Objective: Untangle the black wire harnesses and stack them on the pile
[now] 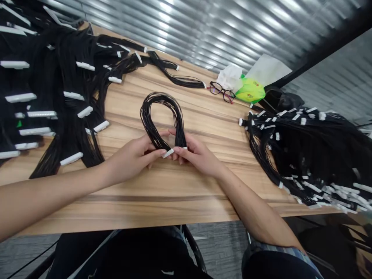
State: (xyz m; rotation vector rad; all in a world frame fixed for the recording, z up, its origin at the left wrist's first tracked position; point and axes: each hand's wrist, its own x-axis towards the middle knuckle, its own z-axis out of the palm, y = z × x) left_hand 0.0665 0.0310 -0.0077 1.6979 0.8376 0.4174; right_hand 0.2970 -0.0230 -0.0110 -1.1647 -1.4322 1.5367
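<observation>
A bundle of thin black cables (162, 97) is bent into an upside-down U above the wooden table, its two white connector ends brought close together. My left hand (142, 153) pinches the left end beside its white connector (168, 153). The right end is gripped by my right hand (196, 153), with the thumb near the other connector, which is partly hidden by the fingers. Both hands are closed on the same bundle, near the middle of the table.
A large pile of black cables (65, 77) with white connectors covers the table's left side. Another pile (308, 151) lies at the right. Toward the back are loose bundles (186, 81), eyeglasses (222, 92), white tissue (229, 76) and a green packet (250, 90). The table's front edge (130, 229) is near my lap.
</observation>
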